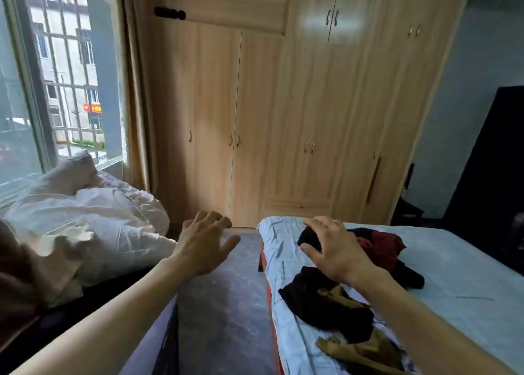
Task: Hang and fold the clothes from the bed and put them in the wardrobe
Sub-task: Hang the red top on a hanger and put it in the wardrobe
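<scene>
Clothes (326, 301): dark heap on bed (467, 275), right, under and beside right hand (337, 250), fingers spread, grasping nothing; left hand (204, 244) likewise released, over floor (221, 303); wardrobe (255, 105) far, doors closed.

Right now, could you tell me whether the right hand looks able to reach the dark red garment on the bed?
Probably yes: the right hand is just beside the dark red garment, which lies uncovered on the bed; nothing stands between.
</scene>
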The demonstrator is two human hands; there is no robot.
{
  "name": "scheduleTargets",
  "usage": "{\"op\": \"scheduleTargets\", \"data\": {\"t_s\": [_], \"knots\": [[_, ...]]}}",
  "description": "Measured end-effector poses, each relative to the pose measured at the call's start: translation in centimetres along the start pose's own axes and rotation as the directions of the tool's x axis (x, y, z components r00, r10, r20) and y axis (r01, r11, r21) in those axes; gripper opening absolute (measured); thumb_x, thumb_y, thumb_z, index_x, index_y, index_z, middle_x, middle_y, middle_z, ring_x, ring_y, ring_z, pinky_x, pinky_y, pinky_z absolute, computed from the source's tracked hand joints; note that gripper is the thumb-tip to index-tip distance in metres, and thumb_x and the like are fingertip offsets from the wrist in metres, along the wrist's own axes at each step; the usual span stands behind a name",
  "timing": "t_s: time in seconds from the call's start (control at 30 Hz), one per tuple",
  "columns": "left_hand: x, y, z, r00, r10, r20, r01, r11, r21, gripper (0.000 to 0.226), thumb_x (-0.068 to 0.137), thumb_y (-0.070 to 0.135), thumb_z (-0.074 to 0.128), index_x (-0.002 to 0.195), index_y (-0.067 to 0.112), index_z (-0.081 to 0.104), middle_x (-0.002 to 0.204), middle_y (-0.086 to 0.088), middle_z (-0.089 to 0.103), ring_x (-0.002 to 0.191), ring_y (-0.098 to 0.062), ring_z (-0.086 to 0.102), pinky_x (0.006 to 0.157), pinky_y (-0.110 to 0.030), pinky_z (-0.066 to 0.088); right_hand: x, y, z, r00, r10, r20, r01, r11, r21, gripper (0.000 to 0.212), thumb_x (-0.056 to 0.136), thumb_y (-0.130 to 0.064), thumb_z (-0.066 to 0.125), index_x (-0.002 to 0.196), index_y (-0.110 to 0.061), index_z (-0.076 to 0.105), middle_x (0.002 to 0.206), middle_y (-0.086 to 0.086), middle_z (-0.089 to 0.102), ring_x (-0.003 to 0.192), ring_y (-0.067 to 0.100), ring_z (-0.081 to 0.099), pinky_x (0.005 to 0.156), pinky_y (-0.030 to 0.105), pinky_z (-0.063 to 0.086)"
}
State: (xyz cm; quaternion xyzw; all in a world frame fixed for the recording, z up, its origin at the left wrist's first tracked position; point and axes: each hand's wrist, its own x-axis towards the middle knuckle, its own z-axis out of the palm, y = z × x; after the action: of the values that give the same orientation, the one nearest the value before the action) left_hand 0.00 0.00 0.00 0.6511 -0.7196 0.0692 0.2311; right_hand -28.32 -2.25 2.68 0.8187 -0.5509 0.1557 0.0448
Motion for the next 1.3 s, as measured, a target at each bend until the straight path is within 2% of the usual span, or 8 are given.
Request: {"op": "scheduleTargets", "data": {"t_s": [0.13, 0.3, 0.4, 0.57, 0.77, 0.9, 1.17, 1.3], "knots": [[2.2, -2.9, 2.2, 0.998, -0.026, 0.052, 0.026, 1.000, -0.008, 0.051, 0.094, 0.062, 0.045, 0.127, 0.025, 0.057, 0.137, 0.002, 0.053, 0.129, -0.020, 0.042, 0.106, -0.046, 0.039, 3.2, -0.8, 1.8, 0.998, 0.034, 0.043, -0.033, 0.999, -0.026, 0.061, 0.096, -0.051, 0.049, 0.149, -0.025, 0.035, 0.154, -0.002, 0.034, 0.139, 0.022, 0.031, 0.111, 0.041, 0.034], [5.5, -5.8, 4.4, 0.998, -0.035, 0.049, 0.038, 0.997, -0.068, 0.049, 0.094, 0.060, 0.047, 0.129, 0.027, 0.056, 0.140, 0.005, 0.051, 0.130, -0.018, 0.041, 0.108, -0.045, 0.036, 7.3, -0.7, 4.0, 0.999, 0.048, 0.013, -0.047, 0.999, -0.020, 0.056, 0.096, -0.049, 0.051, 0.146, -0.027, 0.038, 0.149, -0.005, 0.038, 0.137, 0.020, 0.032, 0.107, 0.039, 0.036], [7.9, -7.1, 6.1, 0.995, -0.057, 0.085, 0.068, 0.989, -0.133, 0.049, 0.095, 0.058, 0.047, 0.130, 0.025, 0.055, 0.142, 0.005, 0.049, 0.131, -0.018, 0.041, 0.108, -0.046, 0.037, 10.0, 0.3, 5.9, 0.998, 0.047, 0.041, -0.046, 0.999, -0.025, 0.057, 0.096, -0.049, 0.050, 0.147, -0.027, 0.037, 0.148, -0.007, 0.038, 0.136, 0.018, 0.032, 0.108, 0.037, 0.036], [12.2, -7.4, 10.2, 0.984, -0.014, 0.176, 0.028, 0.997, -0.078, 0.053, 0.095, 0.061, 0.044, 0.135, 0.026, 0.051, 0.145, 0.006, 0.046, 0.132, -0.016, 0.041, 0.110, -0.044, 0.037, 15.2, 2.5, 9.4, 0.996, 0.060, 0.061, -0.059, 0.998, -0.011, 0.058, 0.097, -0.049, 0.049, 0.149, -0.027, 0.034, 0.152, -0.008, 0.035, 0.141, 0.018, 0.028, 0.109, 0.037, 0.033], [22.1, -8.7, 14.3, 0.983, 0.022, 0.184, -0.025, 1.000, 0.012, 0.050, 0.095, 0.062, 0.044, 0.131, 0.029, 0.054, 0.138, 0.010, 0.051, 0.129, -0.015, 0.042, 0.105, -0.041, 0.038, 24.6, 7.2, 13.6, 0.998, 0.068, 0.015, -0.069, 0.995, 0.070, 0.058, 0.097, -0.048, 0.049, 0.149, -0.026, 0.035, 0.151, -0.008, 0.038, 0.139, 0.019, 0.030, 0.110, 0.036, 0.032], [30.0, -9.0, 17.0, 0.975, 0.028, 0.220, -0.037, 0.999, 0.039, 0.046, 0.095, 0.062, 0.044, 0.126, 0.031, 0.057, 0.133, 0.011, 0.055, 0.125, -0.014, 0.045, 0.105, -0.041, 0.040, 30.9, 10.8, 16.2, 0.991, 0.134, -0.001, -0.133, 0.982, 0.133, 0.057, 0.098, -0.047, 0.048, 0.149, -0.026, 0.034, 0.152, -0.010, 0.037, 0.140, 0.017, 0.028, 0.111, 0.036, 0.029], [41.0, -10.0, 23.3, 0.964, 0.068, 0.256, -0.064, 0.998, -0.024, 0.048, 0.095, 0.062, 0.043, 0.130, 0.032, 0.056, 0.141, 0.014, 0.050, 0.130, -0.012, 0.041, 0.111, -0.042, 0.035, 41.1, 16.3, 20.0, 0.983, 0.177, 0.046, -0.179, 0.982, 0.061, 0.055, 0.097, -0.050, 0.048, 0.147, -0.028, 0.036, 0.151, -0.010, 0.038, 0.138, 0.018, 0.029, 0.109, 0.038, 0.032], [45.8, -12.7, 26.8, 0.959, 0.077, 0.272, -0.063, 0.996, -0.060, 0.046, 0.095, 0.061, 0.044, 0.128, 0.033, 0.058, 0.140, 0.015, 0.051, 0.129, -0.011, 0.042, 0.111, -0.040, 0.036, 46.1, 17.3, 22.5, 0.977, 0.194, 0.089, -0.195, 0.981, 0.000, 0.057, 0.098, -0.050, 0.046, 0.149, -0.028, 0.033, 0.156, -0.006, 0.029, 0.143, 0.019, 0.022, 0.114, 0.044, 0.026]]}}
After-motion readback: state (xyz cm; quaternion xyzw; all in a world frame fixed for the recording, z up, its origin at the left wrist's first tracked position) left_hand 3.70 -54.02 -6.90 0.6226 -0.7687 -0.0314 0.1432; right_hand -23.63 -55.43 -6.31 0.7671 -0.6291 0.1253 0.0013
